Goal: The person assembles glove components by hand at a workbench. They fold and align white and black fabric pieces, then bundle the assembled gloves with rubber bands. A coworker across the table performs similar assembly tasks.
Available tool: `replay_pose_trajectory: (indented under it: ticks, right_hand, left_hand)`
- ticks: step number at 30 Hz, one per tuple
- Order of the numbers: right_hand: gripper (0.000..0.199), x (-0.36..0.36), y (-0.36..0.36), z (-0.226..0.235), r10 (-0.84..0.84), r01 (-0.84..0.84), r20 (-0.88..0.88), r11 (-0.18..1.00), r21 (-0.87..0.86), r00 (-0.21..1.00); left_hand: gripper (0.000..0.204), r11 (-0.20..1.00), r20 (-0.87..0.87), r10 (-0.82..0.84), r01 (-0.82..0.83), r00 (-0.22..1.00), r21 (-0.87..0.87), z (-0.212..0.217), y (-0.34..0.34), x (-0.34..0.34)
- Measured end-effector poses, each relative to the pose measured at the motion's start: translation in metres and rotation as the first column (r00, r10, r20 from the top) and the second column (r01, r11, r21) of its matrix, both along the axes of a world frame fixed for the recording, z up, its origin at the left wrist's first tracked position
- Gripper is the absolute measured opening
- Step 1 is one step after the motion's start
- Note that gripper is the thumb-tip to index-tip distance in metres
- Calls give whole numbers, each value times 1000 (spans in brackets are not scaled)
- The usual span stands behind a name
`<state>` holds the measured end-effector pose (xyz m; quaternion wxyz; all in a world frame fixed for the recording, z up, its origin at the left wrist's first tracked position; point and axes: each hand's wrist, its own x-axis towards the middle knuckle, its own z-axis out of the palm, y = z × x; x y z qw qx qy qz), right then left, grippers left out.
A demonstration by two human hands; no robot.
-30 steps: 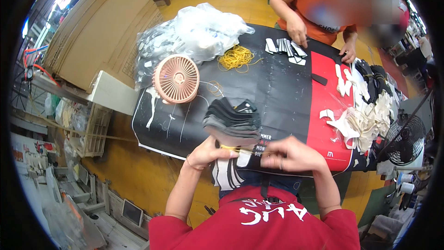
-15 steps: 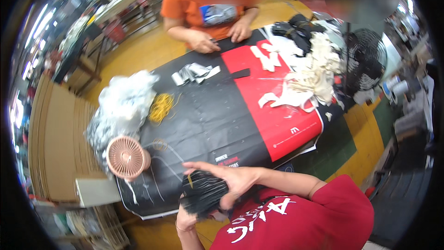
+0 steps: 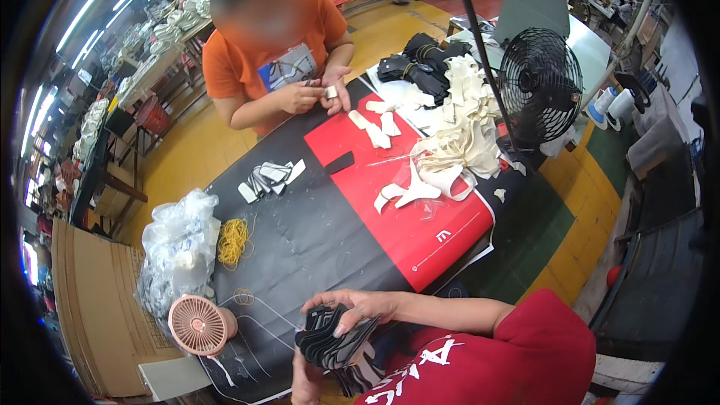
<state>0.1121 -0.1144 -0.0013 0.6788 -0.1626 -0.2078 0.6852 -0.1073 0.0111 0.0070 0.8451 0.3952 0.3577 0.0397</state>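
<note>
A fanned stack of flat black cut pieces (image 3: 335,335) is held at the near edge of the table, partly over its black cover (image 3: 322,232). My right hand (image 3: 354,306) lies across the top of the stack with fingers curled over it. My left hand (image 3: 304,380) grips the stack from below, and the stack partly hides it. More black pieces hang under the stack against my red shirt.
A small pink fan (image 3: 199,324) stands left of my hands beside clear plastic bags (image 3: 176,247) and yellow rubber bands (image 3: 234,240). White strips (image 3: 457,135) pile near a black fan (image 3: 540,82). Across the table a person in orange handles a small piece (image 3: 328,92).
The view has swung around. The black stack that lay on the table a second ago is now lifted and held between both my hands.
</note>
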Motion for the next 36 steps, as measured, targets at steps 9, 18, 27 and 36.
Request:
replay_pose_trajectory:
  ticks: [9, 18, 27, 36]
  right_hand:
    - [52, 40, -4, 22, -295, 439, 894, 889, 128, 338]
    - [26, 302, -109, 48, -393, 850, 919, 492, 187, 25]
    - [34, 427, -88, 33, 371, 847, 765, 153, 510, -527]
    - [82, 493, -57, 7, 732, 961, 641, 275, 30, -230]
  left_hand:
    - [72, 785, -245, -126, 247, 961, 568, -5, 11, -31]
    - [72, 255, -190, 224, 131, 956, 958, 4, 2, 54]
    - [73, -23, -133, 352, 151, 927, 988, -9, 10, 74]
    - [74, -117, -113, 418, 177, 901, 977, -11, 13, 89]
